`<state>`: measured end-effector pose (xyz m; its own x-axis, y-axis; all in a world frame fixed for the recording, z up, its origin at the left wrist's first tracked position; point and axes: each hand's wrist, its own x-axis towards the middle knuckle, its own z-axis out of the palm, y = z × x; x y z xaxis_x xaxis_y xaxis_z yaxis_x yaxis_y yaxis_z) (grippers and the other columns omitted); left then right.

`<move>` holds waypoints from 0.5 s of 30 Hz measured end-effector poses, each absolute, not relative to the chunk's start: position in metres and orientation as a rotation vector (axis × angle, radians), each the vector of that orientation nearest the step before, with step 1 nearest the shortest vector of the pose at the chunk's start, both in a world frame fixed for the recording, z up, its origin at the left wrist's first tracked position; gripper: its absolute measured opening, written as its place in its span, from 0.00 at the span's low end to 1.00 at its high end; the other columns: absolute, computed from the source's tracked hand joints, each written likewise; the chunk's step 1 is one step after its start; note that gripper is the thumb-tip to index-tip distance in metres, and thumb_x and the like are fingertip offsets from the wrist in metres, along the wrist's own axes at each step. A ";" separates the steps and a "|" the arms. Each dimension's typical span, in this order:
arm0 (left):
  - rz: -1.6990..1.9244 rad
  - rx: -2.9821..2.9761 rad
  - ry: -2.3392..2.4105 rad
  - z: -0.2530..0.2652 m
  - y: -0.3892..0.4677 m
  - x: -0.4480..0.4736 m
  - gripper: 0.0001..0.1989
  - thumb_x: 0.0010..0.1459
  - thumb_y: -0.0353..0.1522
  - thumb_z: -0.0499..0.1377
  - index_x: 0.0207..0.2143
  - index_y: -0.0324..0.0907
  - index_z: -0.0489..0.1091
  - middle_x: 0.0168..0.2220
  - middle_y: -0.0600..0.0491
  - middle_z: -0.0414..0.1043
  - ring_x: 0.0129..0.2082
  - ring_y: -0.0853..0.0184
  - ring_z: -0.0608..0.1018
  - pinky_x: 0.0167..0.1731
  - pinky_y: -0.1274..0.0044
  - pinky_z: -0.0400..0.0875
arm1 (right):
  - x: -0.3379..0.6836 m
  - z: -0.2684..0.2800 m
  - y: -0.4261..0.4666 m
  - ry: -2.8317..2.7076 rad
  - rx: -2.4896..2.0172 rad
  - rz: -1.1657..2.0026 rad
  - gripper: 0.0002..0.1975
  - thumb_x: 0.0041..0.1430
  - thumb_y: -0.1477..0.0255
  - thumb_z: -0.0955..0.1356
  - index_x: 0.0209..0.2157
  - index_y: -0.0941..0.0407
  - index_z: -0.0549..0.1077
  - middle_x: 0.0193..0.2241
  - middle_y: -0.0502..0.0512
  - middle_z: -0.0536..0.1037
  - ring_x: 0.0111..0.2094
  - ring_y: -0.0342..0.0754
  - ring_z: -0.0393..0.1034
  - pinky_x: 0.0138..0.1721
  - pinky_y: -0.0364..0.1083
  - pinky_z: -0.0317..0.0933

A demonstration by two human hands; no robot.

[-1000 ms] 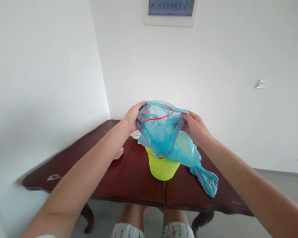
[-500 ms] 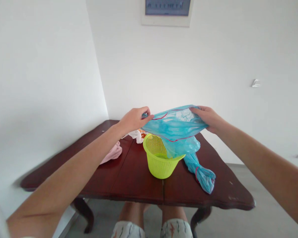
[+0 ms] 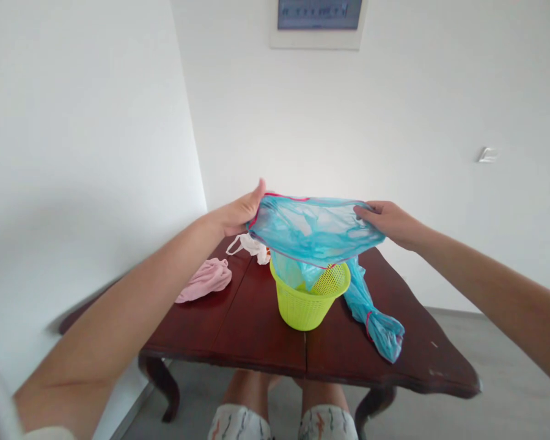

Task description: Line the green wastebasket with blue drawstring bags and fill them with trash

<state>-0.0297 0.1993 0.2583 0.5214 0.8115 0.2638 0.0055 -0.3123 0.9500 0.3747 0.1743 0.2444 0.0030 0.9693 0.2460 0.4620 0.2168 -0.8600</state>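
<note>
A thin blue drawstring bin bag (image 3: 316, 229) with a red cord along its rim is stretched wide between my hands. My left hand (image 3: 245, 211) is at the bag's left edge, thumb pointing up and its other fingers hidden by the plastic. On the opposite side, my right hand (image 3: 385, 223) pinches the rim, thumb over the film. Below hangs the lower part of the bag, dipping into a lime-green plastic basket (image 3: 305, 308) with perforated walls. The basket stands upright on the dark wooden table (image 3: 256, 330).
Right of the basket lies a bundle of blue bags (image 3: 378, 327) tied with a red band. A pink cloth (image 3: 209, 278) rests at left, with a crumpled white bag (image 3: 252, 245) farther back. White walls (image 3: 348, 122) border the table's back and left.
The bag's hanging part has shifted left and now dips into the basket. My left hand has changed its hold, its thumb now raised. The bag's rim is spread wider.
</note>
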 end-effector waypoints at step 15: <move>0.497 1.863 0.799 0.179 0.204 0.017 0.23 0.66 0.57 0.76 0.46 0.48 0.93 0.55 0.47 0.93 0.59 0.49 0.90 0.55 0.68 0.86 | 0.382 0.205 0.174 -2.055 -1.774 0.011 0.20 0.82 0.58 0.66 0.44 0.53 0.87 0.45 0.65 0.92 0.48 0.63 0.86 0.52 0.53 0.74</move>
<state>0.0171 0.2038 0.1788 0.6963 0.7176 -0.0158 0.3035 -0.2744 0.9124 0.3824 0.1744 0.2049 -0.0944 0.9465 0.3085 0.9433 0.1841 -0.2762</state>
